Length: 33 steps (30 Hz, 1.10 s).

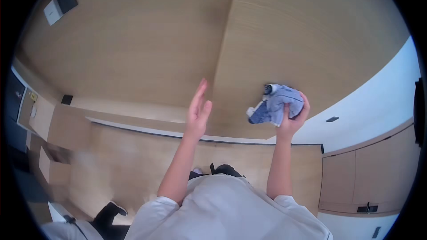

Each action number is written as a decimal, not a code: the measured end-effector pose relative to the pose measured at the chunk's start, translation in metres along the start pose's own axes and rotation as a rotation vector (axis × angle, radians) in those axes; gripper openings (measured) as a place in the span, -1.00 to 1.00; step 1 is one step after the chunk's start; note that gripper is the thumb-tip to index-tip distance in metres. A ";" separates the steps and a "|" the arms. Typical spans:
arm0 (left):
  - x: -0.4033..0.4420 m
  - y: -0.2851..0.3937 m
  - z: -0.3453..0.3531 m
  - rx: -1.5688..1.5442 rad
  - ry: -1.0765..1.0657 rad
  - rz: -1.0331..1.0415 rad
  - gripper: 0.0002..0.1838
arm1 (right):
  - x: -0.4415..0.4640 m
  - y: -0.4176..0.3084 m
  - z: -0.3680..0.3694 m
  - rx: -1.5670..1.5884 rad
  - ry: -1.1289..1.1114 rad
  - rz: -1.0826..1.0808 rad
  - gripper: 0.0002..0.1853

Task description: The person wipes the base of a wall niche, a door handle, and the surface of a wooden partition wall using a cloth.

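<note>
My right hand (292, 125) grips a crumpled blue cloth (283, 101) with darker blue and white parts. Thumb and fingers are wrapped around its right side, and its loose end hangs out to the left. The bunched cloth is over the wood-grain surface (262, 58); whether it touches that surface I cannot tell. My left hand (199, 113) is held up to the left of the cloth, apart from it. Its fingers are stretched out and the thumb stands off, with nothing in the palm.
A dark and white flat item (61, 4) lies at the upper left of the wood surface. Pale wooden cabinets (371, 175) stand at the lower right. Another person's leg (106, 215) and light sleeve show at the lower left. Shelving (51, 164) lines the left side.
</note>
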<state>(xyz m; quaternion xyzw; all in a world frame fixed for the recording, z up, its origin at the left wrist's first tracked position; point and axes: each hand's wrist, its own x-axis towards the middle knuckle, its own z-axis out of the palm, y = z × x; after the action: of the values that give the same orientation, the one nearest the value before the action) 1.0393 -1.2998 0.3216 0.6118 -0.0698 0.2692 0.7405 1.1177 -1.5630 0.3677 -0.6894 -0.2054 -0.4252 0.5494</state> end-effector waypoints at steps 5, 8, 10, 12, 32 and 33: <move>0.009 0.015 0.005 -0.083 0.043 0.043 -0.42 | 0.020 0.033 -0.069 -0.125 0.159 0.049 -0.54; 0.015 0.022 0.022 0.013 0.028 0.084 -0.41 | 0.022 0.069 -0.121 -0.354 0.240 0.077 -0.57; 0.023 0.028 0.023 0.079 0.037 0.099 -0.42 | 0.025 0.079 -0.137 -0.275 0.308 0.138 -0.58; 0.030 0.033 0.005 -0.004 0.047 0.038 -0.43 | 0.023 0.067 -0.126 -0.128 0.362 0.216 -0.59; 0.026 -0.001 0.025 -0.331 0.171 -0.226 -0.42 | 0.010 -0.050 0.054 -0.360 0.089 -0.438 -0.63; 0.023 0.000 0.025 -0.348 0.171 -0.258 -0.39 | 0.001 -0.067 0.072 -0.333 -0.016 -0.445 -0.56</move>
<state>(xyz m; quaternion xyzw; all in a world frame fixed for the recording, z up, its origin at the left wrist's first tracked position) 1.0643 -1.3158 0.3371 0.4537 0.0267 0.2069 0.8664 1.0935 -1.4756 0.4047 -0.7113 -0.2834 -0.5579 0.3202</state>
